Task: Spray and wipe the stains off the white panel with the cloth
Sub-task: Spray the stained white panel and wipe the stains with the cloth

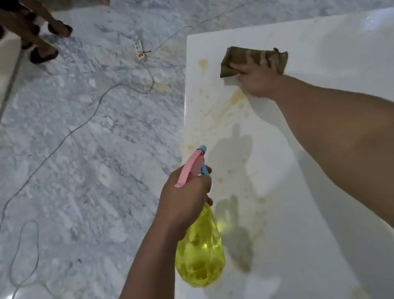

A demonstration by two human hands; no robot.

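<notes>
my left hand [184, 195] is nearest, fingers wrapped round the neck of the spray bottle [199, 248], its yellow see-through body hanging down over the near left edge of the white panel [337, 132]. the pink trigger head [190, 166] with its blue nozzle sticks up above my knuckles and points away from me, along the panel's left side. the bottle's shadow falls on the panel just to the right of it.

past the bottle, yellowish stains [233, 110] run in a smeared band and scattered drops along the left part of the panel, from near the bottle up toward the far left corner.

farther out, my right arm stretches across the panel and my right hand [257, 79] presses on the brown cloth [253, 60], fingers curled onto its near edge, holding it flat on the panel by the far end of the stains.

beyond the panel's left edge is the grey marble floor [79, 151], with a thin cable [100, 99] looping to a power strip [139, 50] showing a red light. at the far top left stand someone's feet in dark sandals [42, 54].
</notes>
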